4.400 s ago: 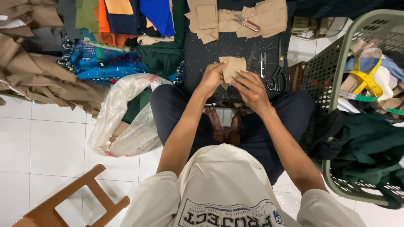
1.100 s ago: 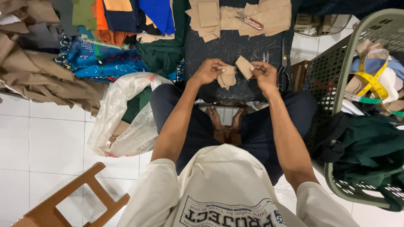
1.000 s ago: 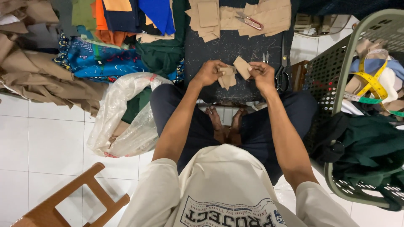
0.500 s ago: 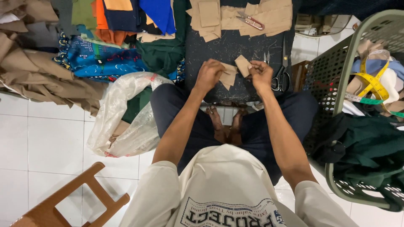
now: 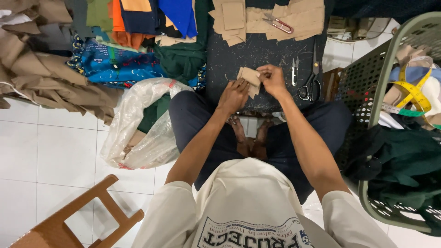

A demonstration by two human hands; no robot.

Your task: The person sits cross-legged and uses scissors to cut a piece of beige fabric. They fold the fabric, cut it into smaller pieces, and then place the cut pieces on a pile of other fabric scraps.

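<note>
Tan cloth, a small cut piece [image 5: 248, 78], sits between both hands above the dark mat [image 5: 257, 55], a little to the far side of the person's knees. The left hand [image 5: 233, 95] pinches its near edge with fingers curled close, and the right hand [image 5: 272, 79] grips its right side between thumb and fingertips. Just right of the right hand lie small thread snips [image 5: 294, 71] and black scissors [image 5: 311, 85], side by side on the mat. At the far edge of the mat rests a stack of tan pieces [image 5: 294, 18] with red-handled scissors [image 5: 278, 23] on top. Far left lies a heap of folded fabrics in blue, orange and green [image 5: 138, 27], with brown cloth [image 5: 41, 78] beside it. A clear plastic bag [image 5: 138, 128] lies at the person's left knee. On the right stands a green basket [image 5: 381, 92] holding clothes and a yellow measuring tape [image 5: 413, 94]. A wooden chair [image 5: 78, 220] shows near left.
</note>
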